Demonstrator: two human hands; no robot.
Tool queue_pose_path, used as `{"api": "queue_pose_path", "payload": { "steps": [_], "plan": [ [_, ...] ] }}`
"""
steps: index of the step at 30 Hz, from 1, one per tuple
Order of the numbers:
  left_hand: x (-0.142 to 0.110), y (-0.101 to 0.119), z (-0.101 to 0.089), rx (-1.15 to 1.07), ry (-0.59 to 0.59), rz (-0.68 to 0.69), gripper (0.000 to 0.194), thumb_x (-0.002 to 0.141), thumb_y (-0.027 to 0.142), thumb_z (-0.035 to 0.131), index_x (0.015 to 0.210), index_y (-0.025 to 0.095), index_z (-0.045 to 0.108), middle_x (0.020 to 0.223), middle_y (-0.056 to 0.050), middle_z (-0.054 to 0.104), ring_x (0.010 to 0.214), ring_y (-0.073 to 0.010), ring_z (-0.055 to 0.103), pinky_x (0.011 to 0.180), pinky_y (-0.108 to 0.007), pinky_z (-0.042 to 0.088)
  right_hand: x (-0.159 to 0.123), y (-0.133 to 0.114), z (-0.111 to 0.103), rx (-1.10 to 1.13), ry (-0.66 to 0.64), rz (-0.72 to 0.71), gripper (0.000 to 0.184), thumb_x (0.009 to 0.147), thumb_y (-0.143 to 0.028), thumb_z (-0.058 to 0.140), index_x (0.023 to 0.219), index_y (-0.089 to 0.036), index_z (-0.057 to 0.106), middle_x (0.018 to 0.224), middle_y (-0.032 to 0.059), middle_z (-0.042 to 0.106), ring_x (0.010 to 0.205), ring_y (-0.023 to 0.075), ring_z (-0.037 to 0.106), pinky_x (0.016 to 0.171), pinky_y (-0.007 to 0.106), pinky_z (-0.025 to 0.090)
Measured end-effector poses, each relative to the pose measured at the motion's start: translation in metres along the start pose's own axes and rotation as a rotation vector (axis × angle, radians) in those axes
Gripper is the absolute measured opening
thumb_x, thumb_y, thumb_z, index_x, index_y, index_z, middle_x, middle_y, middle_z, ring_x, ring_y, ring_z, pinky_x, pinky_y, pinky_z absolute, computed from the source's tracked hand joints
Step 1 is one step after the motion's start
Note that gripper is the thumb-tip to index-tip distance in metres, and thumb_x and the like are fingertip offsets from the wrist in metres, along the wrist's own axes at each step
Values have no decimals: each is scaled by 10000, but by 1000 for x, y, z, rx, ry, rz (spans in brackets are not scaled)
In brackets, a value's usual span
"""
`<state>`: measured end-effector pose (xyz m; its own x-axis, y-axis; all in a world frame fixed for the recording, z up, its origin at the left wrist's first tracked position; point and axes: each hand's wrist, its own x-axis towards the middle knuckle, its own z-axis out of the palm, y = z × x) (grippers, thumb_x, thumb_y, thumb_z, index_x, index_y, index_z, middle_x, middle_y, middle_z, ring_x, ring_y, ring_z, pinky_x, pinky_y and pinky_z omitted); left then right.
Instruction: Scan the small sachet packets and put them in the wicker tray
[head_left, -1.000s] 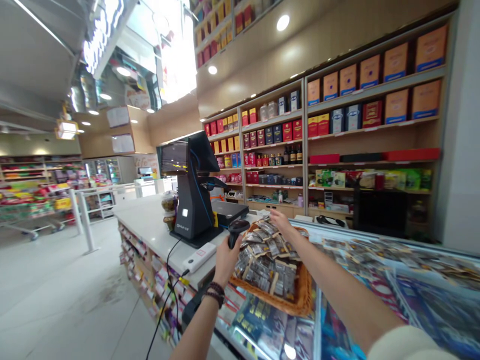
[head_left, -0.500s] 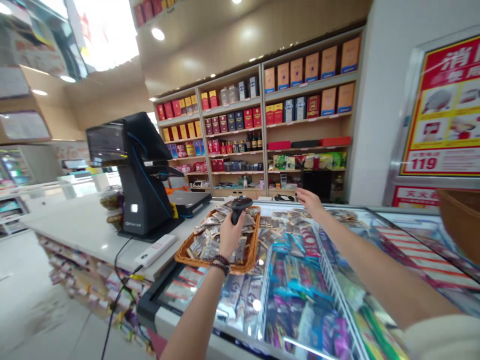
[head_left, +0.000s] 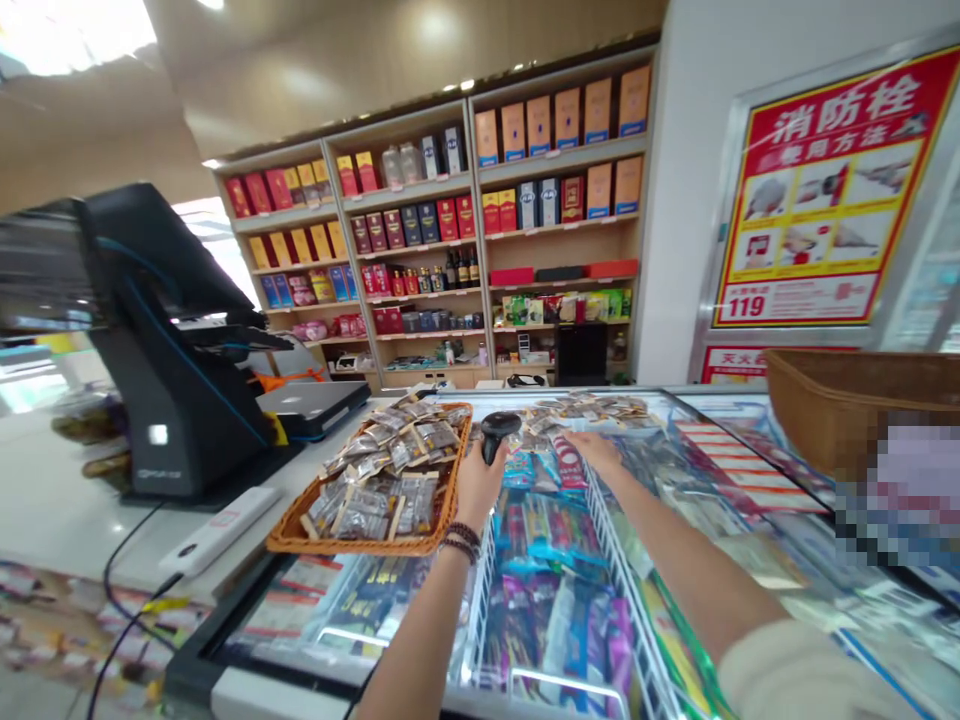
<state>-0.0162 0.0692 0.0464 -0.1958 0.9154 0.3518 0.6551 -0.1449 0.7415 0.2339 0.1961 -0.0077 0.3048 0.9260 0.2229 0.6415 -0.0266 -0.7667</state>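
My left hand (head_left: 480, 485) is closed around the handle of a black barcode scanner (head_left: 497, 432), held upright over the glass lid of a chest freezer (head_left: 420, 600). Beaded bracelets circle that wrist. My right hand (head_left: 596, 450) lies flat with fingers stretched out on the freezer glass, just right of the scanner, above coloured packets inside. A wicker tray (head_left: 360, 545) heaped with small silvery packets (head_left: 390, 465) sits on the freezer lid to the left of my left hand.
A black checkout terminal (head_left: 161, 370) stands on the white counter (head_left: 52, 510) at left, with a white device (head_left: 217, 525) and cable beside it. Another wicker basket (head_left: 840, 400) sits at right. Shelves of boxes (head_left: 465, 220) line the back wall beside a red poster (head_left: 817, 190).
The view has swung right along the freezer. My left hand with the scanner has moved from over the tray to its right. My right hand came down flat on the glass.
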Motion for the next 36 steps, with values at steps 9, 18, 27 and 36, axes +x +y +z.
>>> {"api": "queue_pose_path", "payload": {
  "steps": [9,18,27,36],
  "plan": [
    [-10,-22,27,-86,-38,-54,367,979,515,548,1046,180,683,936,-134,777,903,-295,724,726,-301,439,-23,-28,46,-355,39,-127,469,789,-611,782,1054,-226,825,1310,169,690,1275,407,583,1128,577,361],
    [-12,-28,30,-226,-36,-52,393,931,576,573,985,197,663,794,-75,719,759,-247,688,670,-283,432,-28,-21,36,-59,-46,-169,95,794,-341,792,835,-256,803,1007,64,817,1043,306,747,911,385,541],
    [-17,-24,32,-207,-58,63,421,932,581,552,976,179,667,794,-76,711,751,-237,672,671,-283,420,-47,-11,34,507,40,-134,319,649,-213,768,966,-242,793,799,33,819,923,319,798,937,476,589],
    [-20,-28,40,-218,-153,71,400,929,561,563,981,180,671,786,-77,701,698,-230,653,622,-274,391,-51,-1,37,874,97,-13,420,502,-363,928,875,-218,802,753,96,811,779,347,798,771,468,659]
  ]
}}
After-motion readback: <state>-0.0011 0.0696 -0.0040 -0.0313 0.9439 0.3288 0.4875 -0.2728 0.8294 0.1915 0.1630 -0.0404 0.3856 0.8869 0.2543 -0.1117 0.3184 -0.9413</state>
